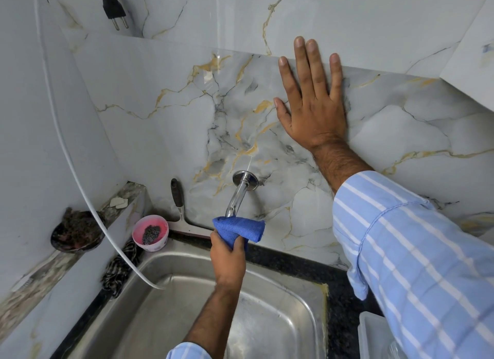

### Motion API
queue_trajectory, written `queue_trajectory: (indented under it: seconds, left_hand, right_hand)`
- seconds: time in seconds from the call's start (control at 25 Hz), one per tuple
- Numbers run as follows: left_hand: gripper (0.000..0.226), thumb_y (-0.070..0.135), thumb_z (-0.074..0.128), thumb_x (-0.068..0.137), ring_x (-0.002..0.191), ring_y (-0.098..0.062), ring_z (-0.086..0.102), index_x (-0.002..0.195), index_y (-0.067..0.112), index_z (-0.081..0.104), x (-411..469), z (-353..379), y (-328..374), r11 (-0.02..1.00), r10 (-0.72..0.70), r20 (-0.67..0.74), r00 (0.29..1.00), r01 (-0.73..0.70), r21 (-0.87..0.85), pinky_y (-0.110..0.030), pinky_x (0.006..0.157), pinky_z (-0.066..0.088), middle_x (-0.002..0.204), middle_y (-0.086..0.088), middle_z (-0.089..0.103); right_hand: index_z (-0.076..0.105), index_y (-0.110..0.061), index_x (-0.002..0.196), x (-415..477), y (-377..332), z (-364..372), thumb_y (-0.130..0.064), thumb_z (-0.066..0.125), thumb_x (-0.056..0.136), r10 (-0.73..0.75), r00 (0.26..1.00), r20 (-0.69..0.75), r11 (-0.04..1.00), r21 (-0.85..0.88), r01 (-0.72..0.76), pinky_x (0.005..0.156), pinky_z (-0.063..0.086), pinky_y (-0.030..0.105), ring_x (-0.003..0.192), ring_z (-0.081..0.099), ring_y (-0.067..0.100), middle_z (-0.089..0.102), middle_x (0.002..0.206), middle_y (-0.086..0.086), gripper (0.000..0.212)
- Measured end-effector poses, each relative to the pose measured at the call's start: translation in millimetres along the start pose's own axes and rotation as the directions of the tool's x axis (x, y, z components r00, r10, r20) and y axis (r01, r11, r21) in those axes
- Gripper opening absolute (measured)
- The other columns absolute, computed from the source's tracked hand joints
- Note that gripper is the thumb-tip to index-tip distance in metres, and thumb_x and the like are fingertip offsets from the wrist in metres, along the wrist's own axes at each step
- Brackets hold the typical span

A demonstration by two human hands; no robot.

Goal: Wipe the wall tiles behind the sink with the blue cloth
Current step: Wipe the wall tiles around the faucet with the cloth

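The wall tiles [165, 134] behind the sink are pale grey marble with gold and dark veins. My left hand [227, 257] grips the folded blue cloth [239, 229] just below the chrome tap [236, 195], above the back rim of the steel sink [187, 313]. The cloth hides the tap's outlet. My right hand [311, 102] lies flat on the tiles to the upper right of the tap, fingers spread, holding nothing.
A pink tub [151, 233] holding a steel scrubber stands at the sink's back left corner, with a squeegee [181, 214] leaning on the wall beside it. A white hose [80, 187] curves down into the sink. A black plug [113, 7] hangs top left. A dark dish [76, 231] sits on the left ledge.
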State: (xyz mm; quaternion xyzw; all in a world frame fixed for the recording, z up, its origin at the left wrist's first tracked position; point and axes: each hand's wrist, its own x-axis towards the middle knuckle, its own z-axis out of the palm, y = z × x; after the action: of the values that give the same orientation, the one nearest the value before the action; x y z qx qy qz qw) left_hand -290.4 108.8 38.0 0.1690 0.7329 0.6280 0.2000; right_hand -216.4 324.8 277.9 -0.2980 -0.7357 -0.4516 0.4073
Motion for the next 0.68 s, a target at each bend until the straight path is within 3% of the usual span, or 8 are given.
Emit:
queue_trajectory:
  seconds: [0.12, 0.24, 0.32, 0.44, 0.52, 0.6, 0.68]
  left_hand:
    - [0.024, -0.002, 0.068, 0.084, 0.067, -0.003, 0.067, 0.1, 0.014, 0.061, 1.5, -9.2, -2.2, 0.99, -0.058, 0.125, 0.99, 0.074, -0.121, -0.015, 0.059, 0.053, 0.083, 0.002, 0.068]
    - [0.033, -0.018, 0.058, 0.085, 0.07, -0.009, 0.068, 0.095, 0.012, 0.068, 2.0, -16.1, 0.7, 0.936, -0.08, 0.261, 0.962, 0.163, -0.313, -0.018, 0.064, 0.057, 0.08, -0.001, 0.072]
    - [0.031, -0.02, 0.055, 0.086, 0.068, -0.015, 0.067, 0.097, 0.005, 0.069, 1.8, -18.3, -1.2, 0.922, -0.116, 0.272, 0.955, 0.205, -0.328, -0.02, 0.062, 0.058, 0.075, -0.003, 0.072]
    - [0.016, -0.014, 0.061, 0.087, 0.06, -0.022, 0.065, 0.089, 0.001, 0.069, -7.8, -26.8, -17.0, 0.923, -0.237, 0.322, 0.917, 0.316, -0.22, -0.019, 0.05, 0.054, 0.066, -0.007, 0.07]
    - [0.006, -0.006, 0.07, 0.083, 0.057, -0.023, 0.068, 0.086, -0.001, 0.068, -20.0, -36.2, -30.2, 0.943, -0.247, 0.41, 0.878, 0.315, -0.106, -0.02, 0.048, 0.052, 0.064, -0.008, 0.071]
    - [0.011, 0.003, 0.076, 0.078, 0.059, -0.017, 0.072, 0.086, 0.005, 0.069, -31.4, -44.5, -36.6, 0.972, -0.207, 0.446, 0.871, 0.234, -0.005, -0.019, 0.05, 0.052, 0.068, -0.004, 0.073]
    - [0.015, 0.015, 0.077, 0.075, 0.062, -0.008, 0.069, 0.081, 0.023, 0.066, -38.3, -51.8, -32.5, 0.987, -0.136, 0.405, 0.904, 0.089, 0.133, -0.013, 0.051, 0.049, 0.072, 0.004, 0.073]
  right_hand:
    - [0.027, -0.014, 0.168, 1.4, -1.2, -9.0, -0.046, 0.036, 0.113, 0.003, 0.999, 0.041, 1.0, -0.002, -0.003, 0.128, 0.024, 0.062, 0.16, 0.032, 0.035, 0.029, 0.172, 0.017, 0.064]
    - [0.025, -0.014, 0.168, 4.1, -1.5, -20.9, -0.045, 0.037, 0.113, -0.002, 0.994, 0.106, 1.0, 0.013, 0.0, 0.129, 0.023, 0.061, 0.161, 0.029, 0.035, 0.026, 0.173, 0.017, 0.065]
    - [0.02, -0.013, 0.169, 5.2, -2.4, -29.7, -0.045, 0.035, 0.113, -0.002, 0.984, 0.176, 1.0, 0.03, -0.003, 0.13, 0.02, 0.062, 0.163, 0.023, 0.035, 0.02, 0.175, 0.017, 0.066]
    - [0.016, -0.012, 0.17, 6.9, -4.3, -42.0, -0.044, 0.035, 0.112, 0.009, 0.965, 0.26, 0.999, 0.048, -0.022, 0.131, 0.018, 0.063, 0.165, 0.017, 0.036, 0.013, 0.176, 0.018, 0.069]
    - [0.015, -0.012, 0.17, 11.2, -8.5, -52.1, -0.043, 0.04, 0.11, 0.026, 0.947, 0.32, 0.997, 0.064, -0.049, 0.131, 0.017, 0.063, 0.165, 0.014, 0.036, 0.01, 0.177, 0.018, 0.072]
    - [0.019, -0.01, 0.169, 14.0, -16.3, -66.4, -0.041, 0.049, 0.105, 0.066, 0.913, 0.404, 0.988, 0.103, -0.118, 0.131, 0.015, 0.063, 0.165, 0.011, 0.036, 0.007, 0.177, 0.019, 0.077]
    - [0.036, -0.01, 0.162, 3.8, -31.2, -81.6, -0.041, 0.057, 0.102, 0.011, 0.852, 0.524, 0.951, 0.257, -0.17, 0.131, 0.019, 0.059, 0.165, 0.015, 0.036, 0.013, 0.176, 0.019, 0.071]
